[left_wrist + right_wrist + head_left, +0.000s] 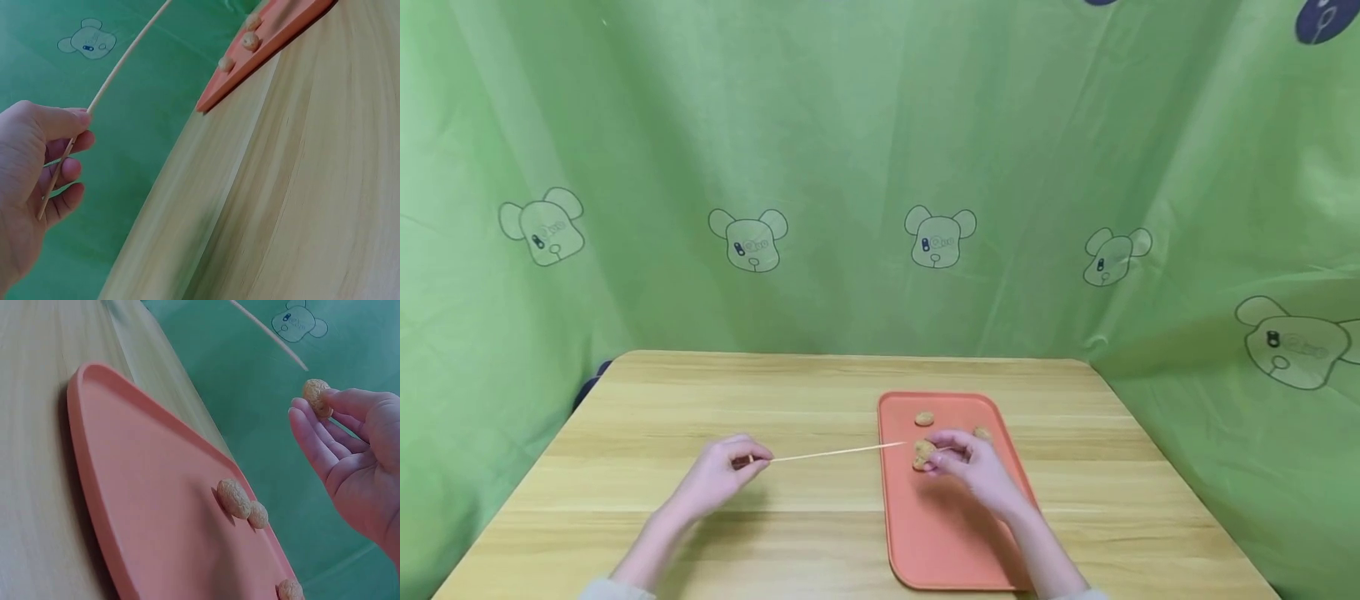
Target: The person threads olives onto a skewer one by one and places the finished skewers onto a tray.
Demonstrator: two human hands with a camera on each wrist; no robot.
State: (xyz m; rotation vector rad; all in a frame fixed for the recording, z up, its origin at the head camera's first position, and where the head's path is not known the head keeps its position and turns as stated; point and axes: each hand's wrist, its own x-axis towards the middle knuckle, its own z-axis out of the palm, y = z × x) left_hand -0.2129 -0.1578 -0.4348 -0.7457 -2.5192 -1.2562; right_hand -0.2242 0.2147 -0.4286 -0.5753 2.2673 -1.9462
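A thin bamboo skewer [835, 453] is pinched between the thumb and forefinger of my left hand [722, 475], its lower end lying along the curled fingers in the left wrist view. Its far end points right, over the left part of the pink tray [951, 542]. My right hand [981, 475] pinches a tan wrinkled ball [317, 398] above the tray. In the right wrist view the skewer's pointed tip [305, 367] stands a short gap from that ball. More such balls lie on the tray: a larger one [234, 499], one beside it [258, 515] and another [290, 589].
The tray, with a raised rim, lies right of the middle on a light wooden table [805, 400]. Green curtains [842, 167] printed with bear heads hang behind the table and at both sides.
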